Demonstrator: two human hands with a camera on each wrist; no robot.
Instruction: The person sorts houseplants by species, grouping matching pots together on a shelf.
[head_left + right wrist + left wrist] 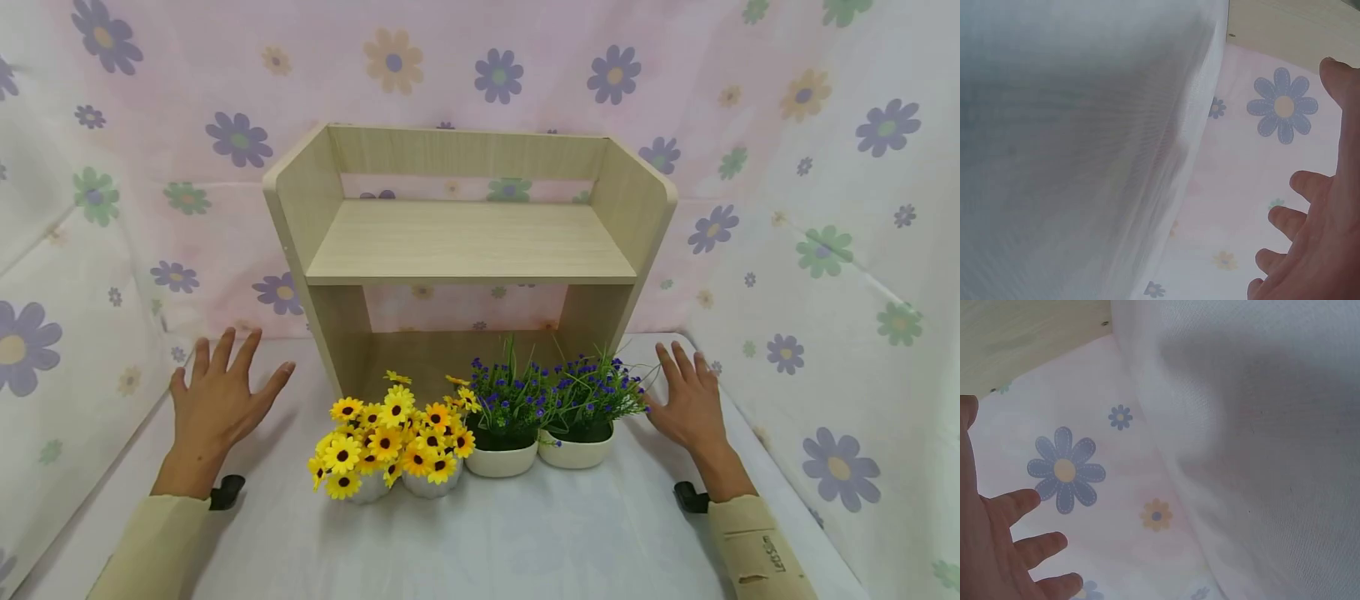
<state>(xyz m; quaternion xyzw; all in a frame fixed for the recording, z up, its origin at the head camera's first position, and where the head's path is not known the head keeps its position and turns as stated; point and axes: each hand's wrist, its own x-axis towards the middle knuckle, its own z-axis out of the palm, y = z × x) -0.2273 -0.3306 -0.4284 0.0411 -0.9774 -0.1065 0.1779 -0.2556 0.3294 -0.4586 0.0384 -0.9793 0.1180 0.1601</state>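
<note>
In the head view my left hand (216,400) is spread, palm down, over the table left of a wooden shelf (472,242), holding nothing. On the other side my right hand (688,404), also empty with fingers extended, is beside a pot of purple flowers (592,396). Another purple-flowered pot (502,458) stands against it. Two white pots of yellow flowers (384,442) sit left of these, in front of the shelf. Both wrist views show the left hand (997,544) and the right hand (1322,219) with fingers apart and nothing in them.
The shelf has an upper board (472,242) and a lower compartment (431,350), with raised side panels. A white cloth covers the table (510,542). Flower-printed sheets (465,67) hang behind and along both sides.
</note>
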